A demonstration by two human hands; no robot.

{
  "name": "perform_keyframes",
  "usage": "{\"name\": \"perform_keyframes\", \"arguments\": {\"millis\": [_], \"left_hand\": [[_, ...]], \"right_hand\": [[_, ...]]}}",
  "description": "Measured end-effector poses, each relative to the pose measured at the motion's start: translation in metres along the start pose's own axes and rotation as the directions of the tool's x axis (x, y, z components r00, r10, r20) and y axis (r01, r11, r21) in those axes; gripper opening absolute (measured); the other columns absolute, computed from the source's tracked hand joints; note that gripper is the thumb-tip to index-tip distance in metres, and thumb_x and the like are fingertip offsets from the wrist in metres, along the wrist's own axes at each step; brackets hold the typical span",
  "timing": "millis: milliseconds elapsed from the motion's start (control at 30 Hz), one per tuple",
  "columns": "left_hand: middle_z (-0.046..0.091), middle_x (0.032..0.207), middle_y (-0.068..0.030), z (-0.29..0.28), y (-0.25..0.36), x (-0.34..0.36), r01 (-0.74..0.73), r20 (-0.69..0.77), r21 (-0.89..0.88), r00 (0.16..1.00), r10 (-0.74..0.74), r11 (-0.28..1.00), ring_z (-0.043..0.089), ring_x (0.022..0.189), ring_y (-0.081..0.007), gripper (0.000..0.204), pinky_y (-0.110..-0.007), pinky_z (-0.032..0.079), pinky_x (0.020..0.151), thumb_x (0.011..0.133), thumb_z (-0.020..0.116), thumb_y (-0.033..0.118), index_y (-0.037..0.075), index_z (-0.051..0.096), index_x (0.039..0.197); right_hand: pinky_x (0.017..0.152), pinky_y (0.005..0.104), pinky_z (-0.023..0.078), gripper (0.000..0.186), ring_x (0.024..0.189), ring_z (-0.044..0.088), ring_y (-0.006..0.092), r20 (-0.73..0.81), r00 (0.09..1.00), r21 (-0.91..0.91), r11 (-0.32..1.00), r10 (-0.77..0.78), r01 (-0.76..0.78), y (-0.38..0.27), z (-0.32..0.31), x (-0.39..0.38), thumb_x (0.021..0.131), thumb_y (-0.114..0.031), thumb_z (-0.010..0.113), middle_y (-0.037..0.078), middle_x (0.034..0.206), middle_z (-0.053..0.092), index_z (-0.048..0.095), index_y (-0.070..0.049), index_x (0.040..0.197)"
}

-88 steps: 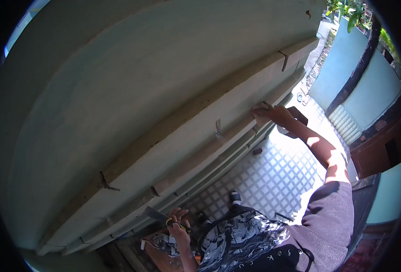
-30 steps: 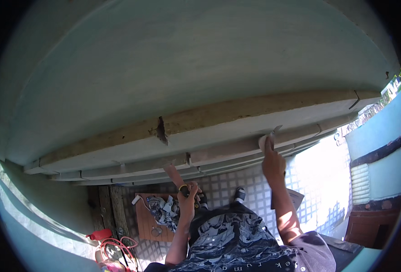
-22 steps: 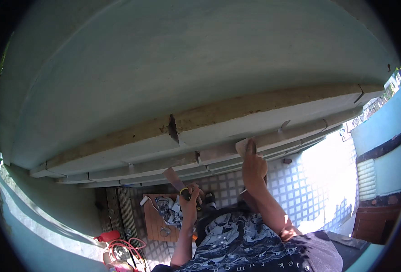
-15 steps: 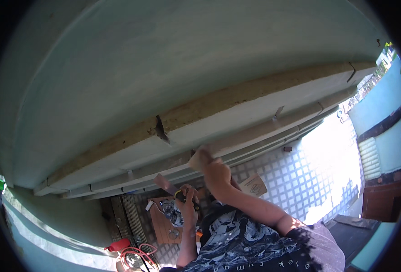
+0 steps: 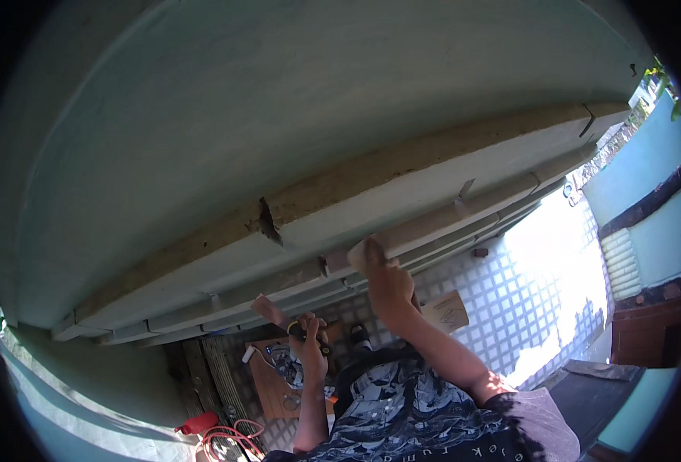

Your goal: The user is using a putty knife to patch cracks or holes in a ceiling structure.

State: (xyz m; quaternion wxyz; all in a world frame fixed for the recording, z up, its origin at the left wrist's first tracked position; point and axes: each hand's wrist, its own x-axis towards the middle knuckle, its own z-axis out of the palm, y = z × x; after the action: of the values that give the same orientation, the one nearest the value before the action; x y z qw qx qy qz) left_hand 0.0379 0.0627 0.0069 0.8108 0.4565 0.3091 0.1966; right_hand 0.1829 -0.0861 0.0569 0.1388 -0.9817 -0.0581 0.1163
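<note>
My left hand (image 5: 308, 340) is closed around the black and yellow handle of a putty knife (image 5: 272, 310). Its flat, pinkish blade points up and left, just below the stacked ledges. My right hand (image 5: 391, 292) grips a flat tool (image 5: 364, 256) with a pale, broad end and a brown part near the fingers; its exact kind is hard to make out. That pale end rests at or very near the face of a long pale ledge (image 5: 456, 218), right of a dark gap (image 5: 322, 266). Higher up, another ledge (image 5: 402, 165) has a jagged dark hole (image 5: 267, 222) in its edge.
Below left, a wooden board (image 5: 267, 389) carries a clear-wrapped bundle (image 5: 287, 363). A red hose (image 5: 229, 439) and a red object (image 5: 197, 423) lie at lower left. A cardboard piece (image 5: 446, 311) lies on the checkered floor (image 5: 502, 300). A pale green wall (image 5: 294, 100) rises above.
My right hand has moved to the right along the ledge with its flat tool, uncovering the dark gap. My left hand still holds the putty knife, and the view has shifted slightly.
</note>
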Motion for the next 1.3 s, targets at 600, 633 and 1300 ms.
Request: {"name": "perform_keyframes", "arguments": {"millis": [600,633,1300], "left_hand": [[0.057,0.095,-0.0030,-0.002,-0.008,0.001,-0.013,-0.010,-0.014,1.000,0.013,1.000,0.061,0.079,-0.0143,0.024,-0.023,0.040,0.049,0.084,0.064,0.000,0.012,0.043,0.085],[0.056,0.095,-0.0029,-0.001,-0.005,0.001,-0.008,-0.025,-0.023,1.000,0.008,1.000,0.060,0.078,-0.0141,0.024,-0.023,0.040,0.049,0.085,0.064,0.000,0.012,0.043,0.085],[0.055,0.091,-0.0041,-0.020,-0.009,0.007,-0.035,-0.010,-0.017,0.999,0.034,0.999,0.059,0.076,-0.0140,0.025,-0.023,0.042,0.049,0.086,0.064,0.001,0.011,0.041,0.083]], "right_hand": [[0.070,0.0464,0.056,0.065,0.084,0.069,0.0361,0.210,0.913,0.038,0.936,-0.349,0.349,-0.043,-0.002,-0.030,0.084,-0.013,0.057,0.024,0.095,0.068,0.035,-0.017,0.145],[0.068,0.0459,0.057,0.066,0.083,0.069,0.0361,0.213,0.868,0.069,0.893,-0.448,0.444,-0.040,-0.001,-0.033,0.084,-0.013,0.057,0.023,0.094,0.068,0.034,-0.018,0.146],[0.071,0.0445,0.057,0.070,0.084,0.070,0.0343,0.189,0.965,-0.083,0.977,-0.180,0.199,0.014,-0.040,-0.019,0.085,-0.010,0.055,0.021,0.095,0.068,0.030,-0.022,0.149]]}}
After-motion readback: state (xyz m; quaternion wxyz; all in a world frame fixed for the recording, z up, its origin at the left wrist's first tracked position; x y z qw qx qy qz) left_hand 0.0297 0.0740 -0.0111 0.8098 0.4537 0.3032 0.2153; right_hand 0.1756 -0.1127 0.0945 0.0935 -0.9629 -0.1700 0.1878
